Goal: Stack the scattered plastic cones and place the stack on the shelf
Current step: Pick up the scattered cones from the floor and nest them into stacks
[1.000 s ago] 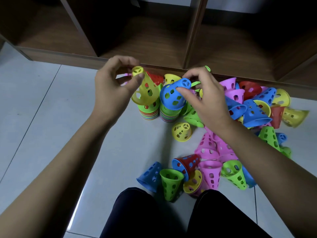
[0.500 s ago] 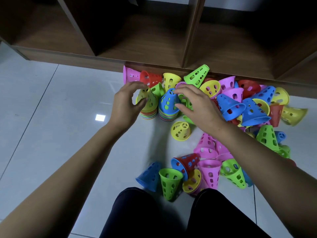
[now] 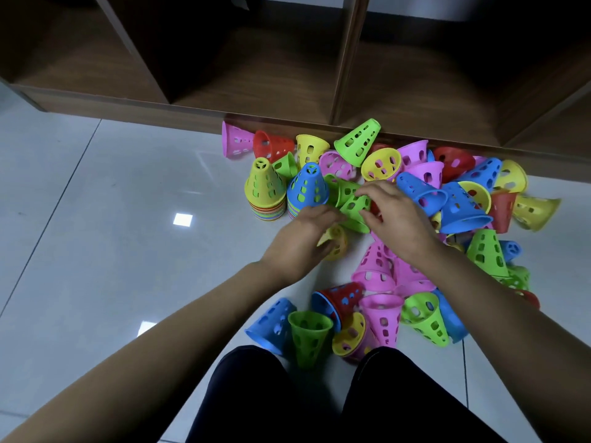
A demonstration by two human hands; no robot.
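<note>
Two upright stacks on floor [image 3: 96, 235], just short of shelf [image 3: 256, 78]: yellow-top stack [image 3: 265, 190] beside blue-top stack [image 3: 307, 190], touching. Loose cones [image 3: 460, 203] heaped to their right and down toward legs [image 3: 256, 394].

Right hand [image 3: 399, 219] on green cone [image 3: 353, 204] just right of blue-top stack, fingers curled round it. Left hand [image 3: 299, 241] opposite, fingertips at same cone's rim, palm over yellow cone [image 3: 337, 244] lying on floor. Grip there possibly just contact; cannot tell, view blocked by hand.

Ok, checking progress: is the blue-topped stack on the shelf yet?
No, the blue-topped stack stands on the floor tiles beside the yellow-topped stack, in front of the shelf.
</note>
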